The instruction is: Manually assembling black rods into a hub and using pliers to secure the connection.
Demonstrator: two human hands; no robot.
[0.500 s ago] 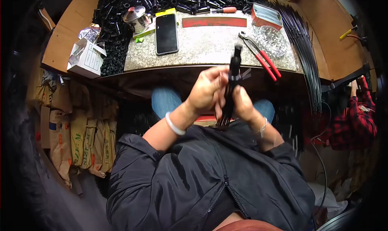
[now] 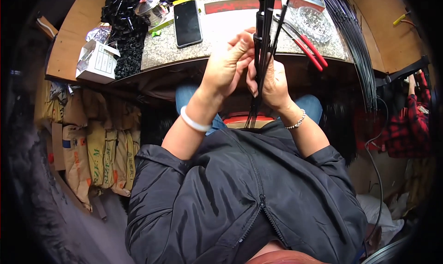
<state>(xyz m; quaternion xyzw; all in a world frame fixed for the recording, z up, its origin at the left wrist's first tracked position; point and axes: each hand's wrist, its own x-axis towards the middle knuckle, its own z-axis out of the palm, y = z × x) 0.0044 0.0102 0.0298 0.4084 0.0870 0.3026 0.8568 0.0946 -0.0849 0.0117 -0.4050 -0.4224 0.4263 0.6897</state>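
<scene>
In front of the bench edge I hold a bundle of thin black rods (image 2: 262, 56) nearly upright, its lower ends spread over my lap. A thicker black piece shows at the bundle's upper left, and one rod leans off to the right. Wrapped around the middle of the bundle is my right hand (image 2: 276, 84), its thumb pointing up along the rods. My left hand (image 2: 226, 63) has its fingers bent against the bundle's left side; some fingertips are hidden behind the rods. Red-handled pliers (image 2: 308, 49) lie on the bench just beyond my right hand.
On the bench are a phone (image 2: 188, 24), a lidded metal pot (image 2: 152, 11), a white box (image 2: 98, 63), a clear glass dish (image 2: 314, 24) and heaped black parts (image 2: 127, 37). Long black rods (image 2: 353, 42) overhang the right edge. Sacks (image 2: 76, 157) stand left; a person in a checked sleeve (image 2: 406, 125) is at right.
Both hands and the bundle have risen away from my body, toward the bench. The rods now stand taller in view and are fanned slightly apart at the top. My view has shifted slightly.
</scene>
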